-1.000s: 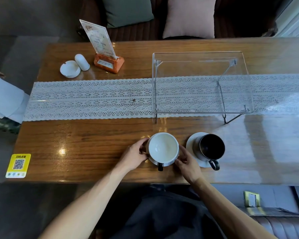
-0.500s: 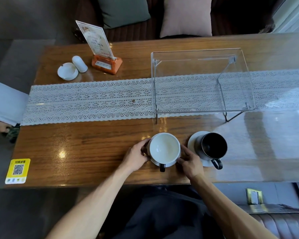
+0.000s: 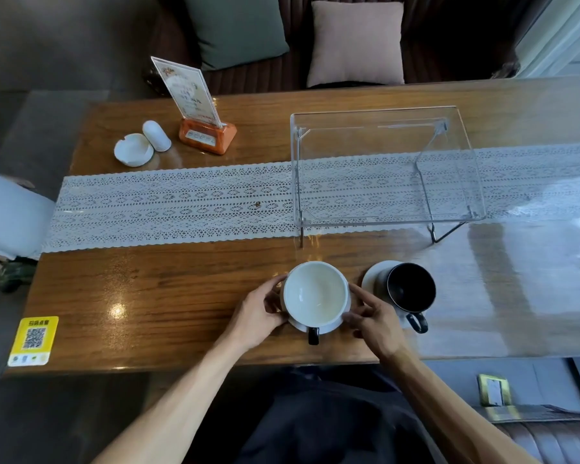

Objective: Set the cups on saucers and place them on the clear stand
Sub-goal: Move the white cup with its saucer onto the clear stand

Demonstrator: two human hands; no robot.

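Cupping either side of the white saucer (image 3: 329,326) under the white ceramic cup (image 3: 315,293), the left hand (image 3: 258,313) and right hand (image 3: 375,319) curl half-closed. Just right sits the black cup (image 3: 411,288) on its own white saucer (image 3: 374,277). Beyond, the clear acrylic stand (image 3: 385,165) straddles the lace runner (image 3: 175,205).

Café/restaurant: menu card stand (image 3: 195,105), QR sticker (image 3: 33,341) on wood table (image 3: 168,296), cushioned bench seat (image 3: 432,45).

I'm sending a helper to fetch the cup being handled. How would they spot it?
On the wooden table, look at the near edge in front of the clear stand. Two cups on saucers sit there; take the left one, the white cup between both hands, not the black cup.
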